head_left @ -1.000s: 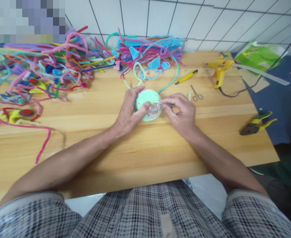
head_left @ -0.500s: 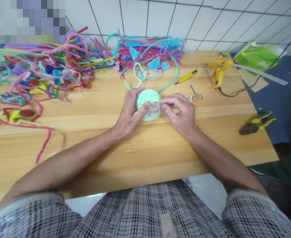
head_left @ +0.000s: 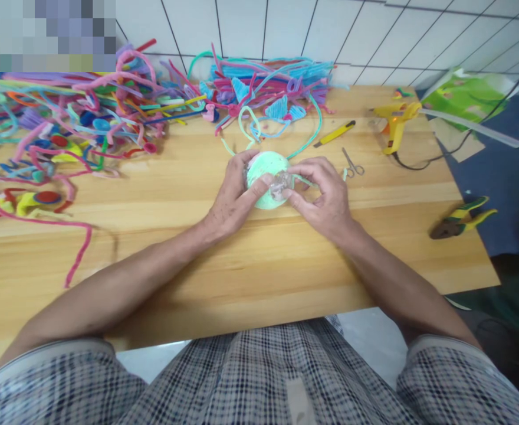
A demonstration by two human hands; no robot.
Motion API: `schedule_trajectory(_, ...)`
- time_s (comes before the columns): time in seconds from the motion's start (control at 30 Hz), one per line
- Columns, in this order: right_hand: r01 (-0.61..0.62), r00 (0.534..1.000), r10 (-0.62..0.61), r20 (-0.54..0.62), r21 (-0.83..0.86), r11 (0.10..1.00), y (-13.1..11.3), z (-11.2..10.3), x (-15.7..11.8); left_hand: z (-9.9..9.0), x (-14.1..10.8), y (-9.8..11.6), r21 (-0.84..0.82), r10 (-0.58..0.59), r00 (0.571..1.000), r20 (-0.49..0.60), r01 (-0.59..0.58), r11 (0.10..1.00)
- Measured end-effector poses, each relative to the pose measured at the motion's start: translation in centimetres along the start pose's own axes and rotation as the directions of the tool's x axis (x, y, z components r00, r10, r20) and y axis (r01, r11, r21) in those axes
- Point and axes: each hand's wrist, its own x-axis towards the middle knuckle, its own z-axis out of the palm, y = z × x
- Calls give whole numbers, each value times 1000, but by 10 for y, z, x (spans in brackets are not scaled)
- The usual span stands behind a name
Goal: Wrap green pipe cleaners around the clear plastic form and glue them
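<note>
**Mint-green round piece (head_left: 263,166) steadied by the left hand (head_left: 234,193), with the right hand (head_left: 324,193) set at its edge**

The round piece is held over the middle of the tabletop (head_left: 242,289); whether it is rested on the wood cannot be told. Its face is covered in mint green, and a clear, shiny part (head_left: 281,186) is exposed at its lower right. It is clasped from the left by the left hand, the thumb being laid across the front and the fingers curled around the far side. Its right edge is met by the thumb and forefinger of the right hand, which are bent and parted at the rim; whether anything is pinched between them cannot be told. A short stretch of green strand (head_left: 302,179) is seen by the right hand's fingers.

Behind the piece, a green stem (head_left: 318,127) is curved back to a bundle of blue and pink stems (head_left: 272,77). To the right, a yellow cutter (head_left: 335,134) and scissors (head_left: 353,166) are laid down. Farther right, a yellow glue gun (head_left: 396,127) is placed with a translucent glue stick (head_left: 472,127) protruding from its back, and yellow-handled pliers (head_left: 460,220) are set near the tabletop's right edge. The far left is covered by a multicoloured heap of fuzzy stems (head_left: 86,121), and the back is bounded by a white tiled wall (head_left: 286,29).
</note>
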Motion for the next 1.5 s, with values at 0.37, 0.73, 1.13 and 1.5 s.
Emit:
schedule_trajectory(0.37,25,998,-25,50,-3,1000,-5,-1,1,-21,12,18,-38,-102,983,152,109,993)
schedule_trajectory(0.73,60,998,-60,-10,21,998,-2,-4,1,-20,11,23,19,-150,988,35,149,989)
schedule_trajectory(1.13,68,996,-69,-49,-25,997,-2,-1,-1,-8,1,24,76,-26,999,33,23,997)
schedule_trajectory(1.5,32,999,-32,-1,8,999,-7,1,-4,-13,4,27,-8,-71,991,111,73,997)
